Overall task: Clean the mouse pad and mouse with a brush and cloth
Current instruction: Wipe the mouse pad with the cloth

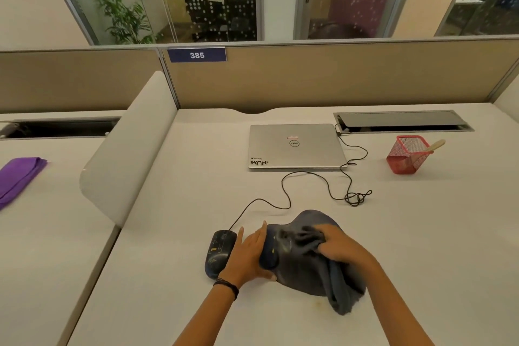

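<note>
Grey cloth (338, 286) is bunched under the right hand (341, 247). That hand's fingers (327, 250) curl round it and press the wad down on the dark mouse pad (311, 219). The loose end of the cloth trails over the pad's near right edge onto the counter (421, 233). The left hand (248, 254) lies flat on the pad's left edge. Its fingers (259, 236) are straight and together, pointing away from the person, and the thumb is spread along the near side. A dark band circles that wrist. Both forearms reach in from the counter's near edge.

The black mouse (220, 251) sits on the counter just beside the left hand, on its outer side and off the pad; whether the two touch cannot be told. Its black cable (283, 191) loops toward the far edge and coils near a closed silver laptop (295, 146). Toward the far right corner stands a red mesh holder (407, 156) with a pale handle (436, 145) leaning out, its head hidden. A white divider (126, 149) bounds the left edge. Beyond it a purple cloth (16, 177) lies on the next counter.
</note>
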